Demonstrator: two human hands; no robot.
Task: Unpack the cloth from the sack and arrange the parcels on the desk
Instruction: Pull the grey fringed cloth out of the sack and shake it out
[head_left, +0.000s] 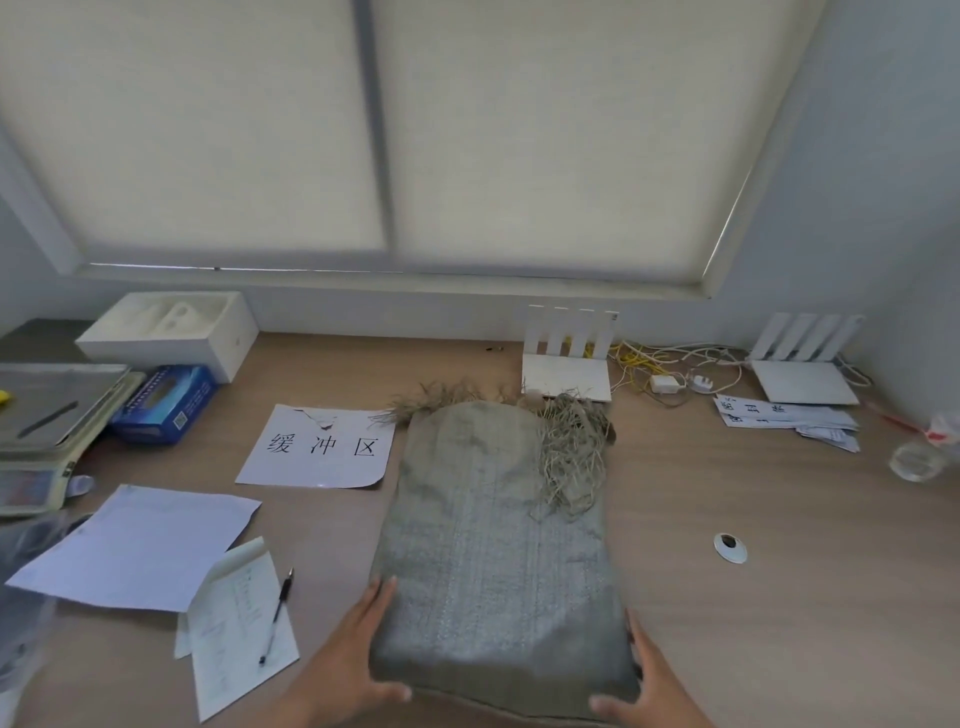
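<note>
The job had barely begun. The sack (498, 545) lay flat in the middle of the counter (727, 623), bulging and apparently full, with its frayed mouth (571, 457) pointing away towards the wall. No cloth or parcels were out. Whether that mouth was tied or loose, I couldn't quite tell from the tangle of fibres.

The person's left hand (353, 654) and right hand (649, 680) pressed against the near corners, one on each side. The fingers (382, 592) lay straight along the weave, clasping nothing. Opening, emptying and arranging all remained to be done.

The wood-look counter was cluttered: a printed sign (319, 447) just left of the sack, loose papers (135, 551) and a pen (278, 616) nearer, and a scale (52, 410) and boxes at the far left. Two white routers (569, 358) sat among their cables along the wall, under a drawn blind (467, 130).
</note>
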